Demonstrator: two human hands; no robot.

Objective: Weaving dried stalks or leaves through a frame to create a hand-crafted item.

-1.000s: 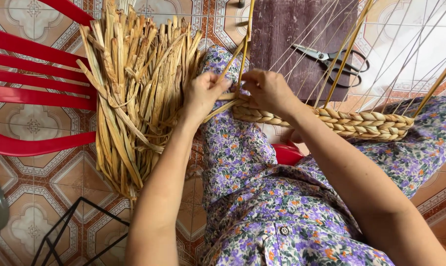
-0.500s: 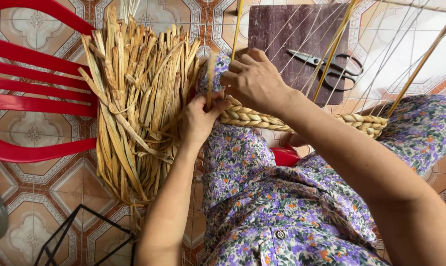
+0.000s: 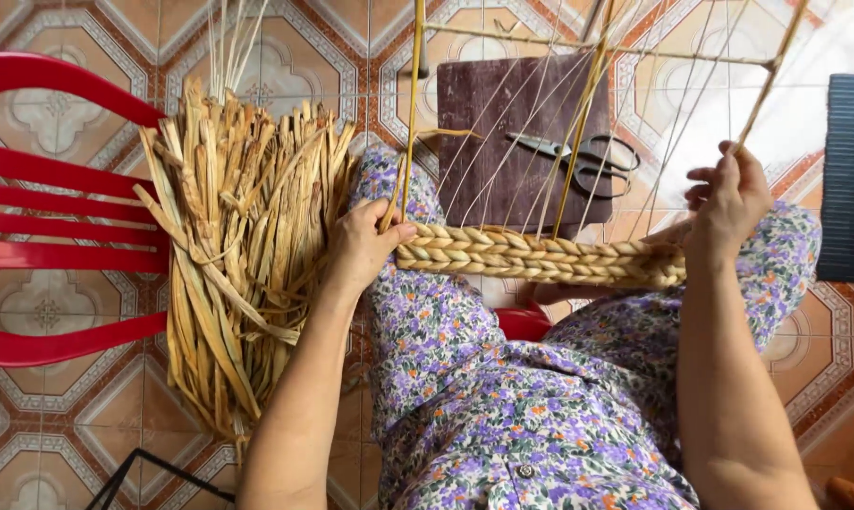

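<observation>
A patterned tile floor (image 3: 285, 66) spread beneath everything, and a person in a purple floral dress (image 3: 502, 416) sat over it with a woven braided band (image 3: 540, 255) stretched across the knees. That band served as the centre of the scene. To its left, a red plastic chair (image 3: 59, 236) lay against the floor, and between the chair and the band rested a thick bundle of dried straw-coloured leaves (image 3: 243, 255), its nearest blades almost touching the band's left end. Above the band rose a frame of thin yellow sticks (image 3: 413, 104) strung with pale cords (image 3: 677, 123), the cords running down into the braid. Behind those cords, just above the band, a dark purple-brown board (image 3: 502, 142) lay on the floor with a pair of black-handled scissors (image 3: 578, 161) on top. Well to the right of the band, at the picture's edge, sat a dark blue ribbed mat (image 3: 852, 179). The left hand (image 3: 365, 246) was closed around the band's left end, thumb pressed on top of the braid beside the upright stick. The right hand (image 3: 729, 203) stood at the band's right end, fingers curled and pinched on a slanting stick of the frame, its heel close to the braid.
</observation>
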